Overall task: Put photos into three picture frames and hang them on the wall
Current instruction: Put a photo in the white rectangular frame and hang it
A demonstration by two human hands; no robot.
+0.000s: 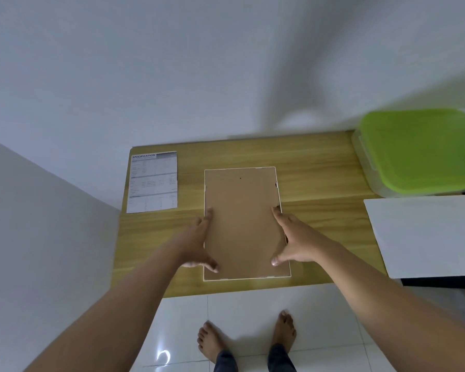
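White wall (172, 63) rises behind a wooden table (320, 170), seen from above by a person standing at its near edge. Left hand (199, 242) and right hand (293, 237) lie one on each long side of a frame (242, 224), fingers straight and together along the edges, thumbs spread inward onto its brown backing. Both hands look placed to steady or square it, or perhaps to lift it; which one cannot be told. It lies flat at the middle of the table, face down with the backing up, probably so it can be opened and loaded from behind. Its long axis runs straight away from the person toward the wall. A small dark dot near the far end suggests that end is the top. To the left, apart from the frame, lies a printed sheet (153, 182). To the right lies a white board (422, 237), and beyond it stands a green-lidded box (419, 151).
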